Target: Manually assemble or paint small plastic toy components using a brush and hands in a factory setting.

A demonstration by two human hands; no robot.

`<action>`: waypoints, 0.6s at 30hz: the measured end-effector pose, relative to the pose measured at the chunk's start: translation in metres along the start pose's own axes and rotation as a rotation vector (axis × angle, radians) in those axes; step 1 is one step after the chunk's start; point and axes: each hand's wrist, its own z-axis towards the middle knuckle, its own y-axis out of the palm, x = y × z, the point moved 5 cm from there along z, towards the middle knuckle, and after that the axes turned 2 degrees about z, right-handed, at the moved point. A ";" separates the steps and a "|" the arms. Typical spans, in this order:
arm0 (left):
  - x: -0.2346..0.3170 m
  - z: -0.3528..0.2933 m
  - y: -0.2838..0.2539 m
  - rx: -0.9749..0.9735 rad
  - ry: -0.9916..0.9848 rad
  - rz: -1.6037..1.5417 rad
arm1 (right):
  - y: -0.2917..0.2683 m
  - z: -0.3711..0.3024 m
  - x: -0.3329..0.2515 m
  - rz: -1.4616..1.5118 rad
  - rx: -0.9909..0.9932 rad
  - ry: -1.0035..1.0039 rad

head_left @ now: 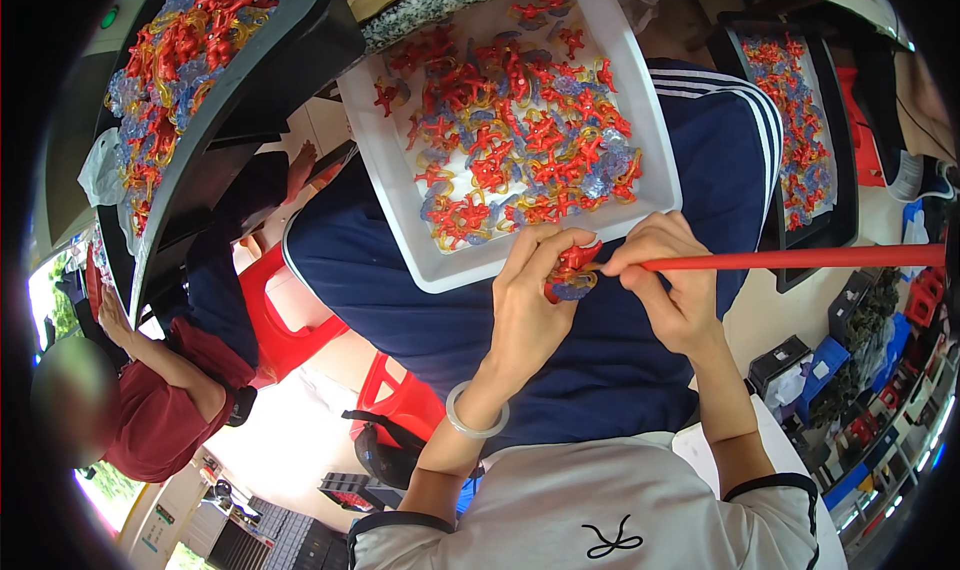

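The left hand (533, 288) pinches a multicoloured plastic figurine (574, 261), apparently steadying it for the red-handled tool (800, 260) gripped in the right hand (678, 295); the white tray (440, 277) sits within reach.

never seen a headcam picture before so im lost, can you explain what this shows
There is no machine here, just a person's two bare hands. The single picture comes from a wide fisheye camera worn on their head, looking down, so straight edges look bent. A white tray sits over the lap, with red, yellow and bluish pieces scattered in it. The left hand holds a similar piece; the right hand grips a red stick. Whether its tip touches the piece is hard to tell. At the left are a black tray of more pieces and another person.
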 end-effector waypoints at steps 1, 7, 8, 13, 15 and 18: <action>0.000 0.000 -0.001 0.000 0.000 0.001 | 0.001 -0.001 -0.002 0.135 0.012 0.007; 0.001 0.002 -0.001 0.004 0.003 -0.004 | -0.003 -0.004 -0.002 0.051 -0.001 0.009; 0.002 0.002 -0.001 -0.009 -0.009 -0.004 | -0.003 -0.003 -0.006 0.142 0.015 -0.005; 0.003 0.003 0.003 -0.020 0.035 -0.001 | -0.006 -0.003 0.001 0.110 0.035 0.010; 0.003 0.001 0.004 -0.039 0.008 -0.062 | -0.007 -0.002 -0.003 0.150 0.062 0.038; -0.013 -0.001 0.007 -0.089 -0.074 -0.238 | -0.003 -0.001 0.001 0.252 0.004 0.029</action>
